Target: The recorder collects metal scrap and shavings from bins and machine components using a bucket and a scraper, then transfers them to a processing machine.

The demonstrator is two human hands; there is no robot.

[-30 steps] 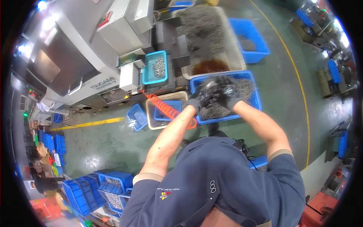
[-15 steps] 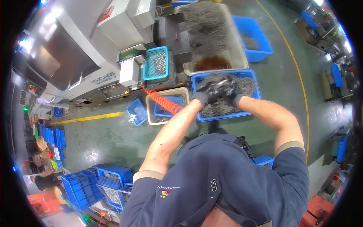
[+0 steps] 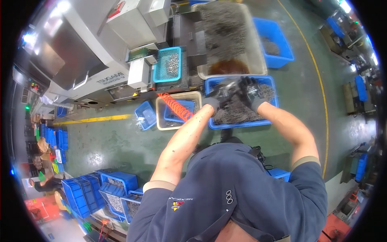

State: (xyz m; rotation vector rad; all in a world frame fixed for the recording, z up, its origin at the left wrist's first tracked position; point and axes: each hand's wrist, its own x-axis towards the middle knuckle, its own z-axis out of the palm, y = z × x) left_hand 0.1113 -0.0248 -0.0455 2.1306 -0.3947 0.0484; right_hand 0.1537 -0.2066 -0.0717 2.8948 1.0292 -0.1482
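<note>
Both my hands, in dark gloves with grey cuffs, are inside a blue bin (image 3: 242, 124) of tangled grey metal shavings (image 3: 238, 115). My left hand (image 3: 221, 92) is over the left part of the bin; motion smears its fingers, and whether it holds anything cannot be made out. My right hand (image 3: 251, 92) lies against the shavings near the far middle, fingers stretched out and apart, with nothing seen in it.
Beyond the bin stands a large pale tub (image 3: 264, 48) of shavings with brown liquid. Another blue bin (image 3: 284, 48) is at its right. A teal basket (image 3: 155, 66) of small metal parts sits by the machine (image 3: 117, 68). A coiled orange hose (image 3: 175, 105) crosses a beige tub (image 3: 158, 117).
My hands were close together and blurred over the middle of the bin. Now they are farther apart, and my right hand's fingers are stretched out.
</note>
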